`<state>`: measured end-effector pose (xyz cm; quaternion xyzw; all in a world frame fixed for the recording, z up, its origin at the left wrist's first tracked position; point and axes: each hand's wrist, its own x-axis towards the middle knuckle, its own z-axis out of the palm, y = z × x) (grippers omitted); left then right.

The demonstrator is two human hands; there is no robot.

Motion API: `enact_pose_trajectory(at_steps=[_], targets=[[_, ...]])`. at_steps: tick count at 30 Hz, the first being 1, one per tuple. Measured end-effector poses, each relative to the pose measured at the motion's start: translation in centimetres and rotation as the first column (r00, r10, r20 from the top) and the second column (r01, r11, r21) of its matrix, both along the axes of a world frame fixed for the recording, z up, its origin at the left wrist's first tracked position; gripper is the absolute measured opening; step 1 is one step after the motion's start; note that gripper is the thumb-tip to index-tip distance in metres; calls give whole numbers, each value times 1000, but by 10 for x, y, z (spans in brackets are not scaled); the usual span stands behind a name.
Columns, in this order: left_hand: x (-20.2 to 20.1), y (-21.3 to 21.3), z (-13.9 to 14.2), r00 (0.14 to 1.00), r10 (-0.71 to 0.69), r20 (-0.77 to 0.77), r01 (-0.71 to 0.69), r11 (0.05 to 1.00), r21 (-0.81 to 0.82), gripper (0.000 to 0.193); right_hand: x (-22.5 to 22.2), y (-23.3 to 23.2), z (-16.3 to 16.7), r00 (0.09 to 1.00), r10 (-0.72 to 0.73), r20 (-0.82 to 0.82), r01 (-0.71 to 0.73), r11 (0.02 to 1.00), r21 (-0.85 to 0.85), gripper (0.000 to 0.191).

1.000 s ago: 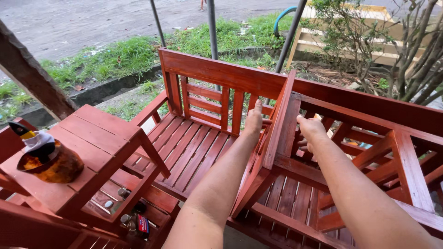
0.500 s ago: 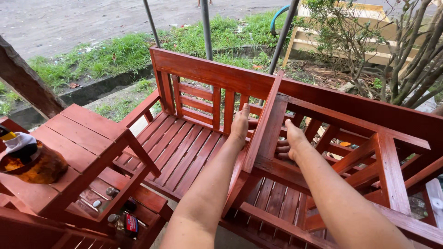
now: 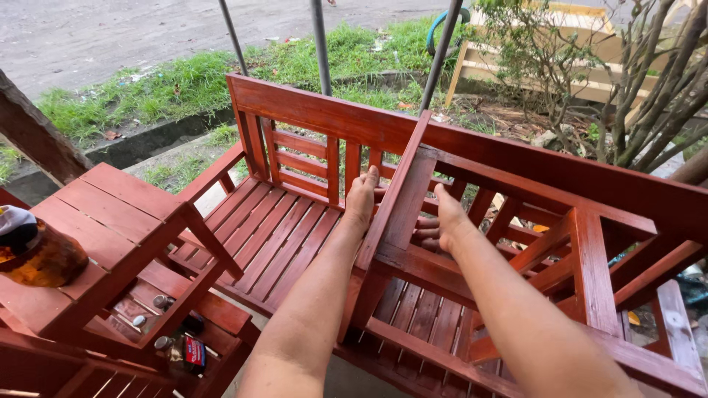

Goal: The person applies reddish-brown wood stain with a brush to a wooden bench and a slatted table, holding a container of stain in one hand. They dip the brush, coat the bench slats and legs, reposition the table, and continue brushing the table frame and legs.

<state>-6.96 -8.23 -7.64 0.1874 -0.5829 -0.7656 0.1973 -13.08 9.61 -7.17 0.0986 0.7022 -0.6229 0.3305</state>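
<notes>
The slanted armrest board [image 3: 402, 188] of the red wooden bench [image 3: 317, 118] runs away from the viewer, long axis front to back. The left hand [image 3: 361, 197] lies flat and open against the board's left face; the right hand [image 3: 441, 225] is on its right side, fingers apparently curled around the board's edge. Both hands are about equally near.

Daylight falls flat and grey over an outdoor spot. A gravel road [image 3: 110, 29] runs along the top, edged by a grass strip [image 3: 169, 81] and a concrete gutter [image 3: 140, 144]. Metal poles [image 3: 318, 44] rise beside it. Bare shrubs [image 3: 649, 96] stand right, before a pale wooden frame [image 3: 516, 70].
</notes>
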Motion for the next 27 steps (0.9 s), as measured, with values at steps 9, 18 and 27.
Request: enact_pose_trajectory(at_steps=[9, 18, 27], targets=[[5, -1, 14, 995, -98, 14, 97, 994, 57, 65, -6, -14, -5, 995, -22, 96, 35, 991, -131, 85], [-12, 25, 10, 987, -137, -81, 123, 980, -159, 59, -6, 17, 33, 996, 82, 21, -84, 986, 143, 105], [-41, 109, 38, 912, -323, -252, 298, 945, -134, 66, -24, 128, 82, 987, 142, -70, -128, 978, 166, 112]])
